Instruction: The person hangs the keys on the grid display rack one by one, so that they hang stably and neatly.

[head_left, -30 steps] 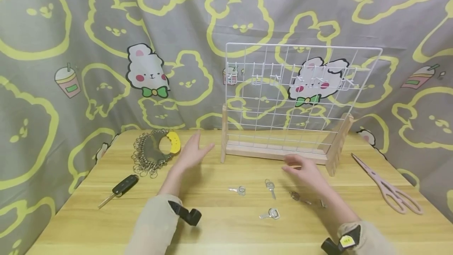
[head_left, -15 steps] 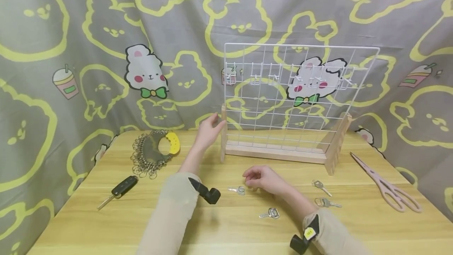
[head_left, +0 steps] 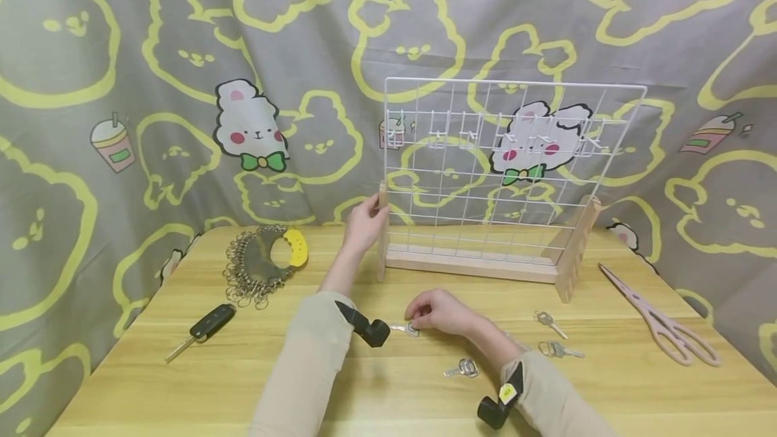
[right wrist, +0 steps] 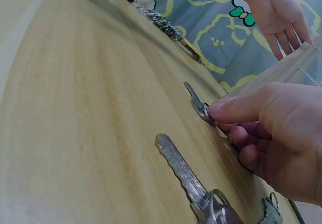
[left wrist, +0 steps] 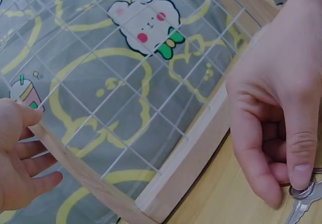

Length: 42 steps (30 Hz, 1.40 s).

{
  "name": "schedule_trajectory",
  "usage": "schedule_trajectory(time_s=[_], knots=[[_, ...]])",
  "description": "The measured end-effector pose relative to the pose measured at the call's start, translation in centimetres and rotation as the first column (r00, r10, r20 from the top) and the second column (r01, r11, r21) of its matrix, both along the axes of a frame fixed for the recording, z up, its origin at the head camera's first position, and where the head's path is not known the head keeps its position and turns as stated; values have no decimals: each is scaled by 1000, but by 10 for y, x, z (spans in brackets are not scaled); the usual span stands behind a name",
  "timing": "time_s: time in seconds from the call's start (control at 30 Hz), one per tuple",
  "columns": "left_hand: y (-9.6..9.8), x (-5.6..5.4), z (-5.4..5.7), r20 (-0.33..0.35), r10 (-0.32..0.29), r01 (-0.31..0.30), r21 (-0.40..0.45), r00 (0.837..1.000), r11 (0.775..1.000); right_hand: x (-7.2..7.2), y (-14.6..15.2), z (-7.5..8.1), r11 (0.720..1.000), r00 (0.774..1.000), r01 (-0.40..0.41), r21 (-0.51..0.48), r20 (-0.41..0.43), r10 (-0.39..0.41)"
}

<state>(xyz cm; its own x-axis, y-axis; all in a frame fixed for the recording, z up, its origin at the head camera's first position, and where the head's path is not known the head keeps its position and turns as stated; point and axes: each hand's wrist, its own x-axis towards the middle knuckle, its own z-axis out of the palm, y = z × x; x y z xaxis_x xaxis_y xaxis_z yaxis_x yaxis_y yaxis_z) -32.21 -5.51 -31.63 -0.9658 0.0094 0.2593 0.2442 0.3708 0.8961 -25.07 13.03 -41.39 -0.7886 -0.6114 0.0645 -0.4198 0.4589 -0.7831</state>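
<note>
My right hand (head_left: pixel 446 312) is low over the table, its thumb and forefinger pinching the ringed head of a small silver key (right wrist: pixel 195 99). In the left wrist view, the thumb lies on that key's ring. My left hand (head_left: pixel 363 226) touches the left wooden post (head_left: pixel 382 251) of a display rack near its top, with fairly straight fingers, as the right wrist view shows. White wire grid with several small hooks rises from the rack's wooden base (head_left: pixel 473 266). Another key (head_left: pixel 464 368) with a ring lies nearer me, in front of the right hand.
Two ringed keys, one (head_left: pixel 551 322) above the other (head_left: pixel 561 350), lie right of the right forearm, which partly covers another. Scissors (head_left: pixel 658 322) lie far right. At left are a black car key (head_left: pixel 212 322) and a bunch of metal rings (head_left: pixel 239 282) with a yellow piece (head_left: pixel 297 248).
My left hand has moved right and up to the rack's post. My right hand has moved left and down from before the rack to the key, now pinched.
</note>
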Motion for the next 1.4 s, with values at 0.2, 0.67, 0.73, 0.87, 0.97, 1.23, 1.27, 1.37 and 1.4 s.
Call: schedule_trajectory(time_s=[0.2,0.67,0.73,0.87,0.97,1.23,1.27,1.37,1.4], knots=[[-1,0,-1,0,-15,15,16,1000,1000,1,-2,2,997,999,-43,65,-28,45],[2,-5,4,52,-36,31,92,998,995,3,14,27,993,995,-103,53,16,102],[2,-6,4,57,-37,32,85,998,996,1,17,36,995,995,-95,41,2,95],[2,-6,3,59,-44,39,79,997,996,-4,23,58,997,997,-70,18,-39,70],[3,-5,3,65,-56,50,97,996,994,-8,27,75,999,996,-28,24,-88,30],[2,-2,2,80,-93,81,147,992,986,-25,21,127,979,942,184,-88,-269,-201],[1,-3,2,78,-97,84,153,992,985,-26,19,134,970,931,217,-105,-278,-238],[1,-3,2,71,-109,97,151,991,984,-30,14,154,949,901,278,-148,-303,-312],[1,-3,2,70,-113,102,146,991,984,-31,12,160,943,892,289,-163,-312,-327]])
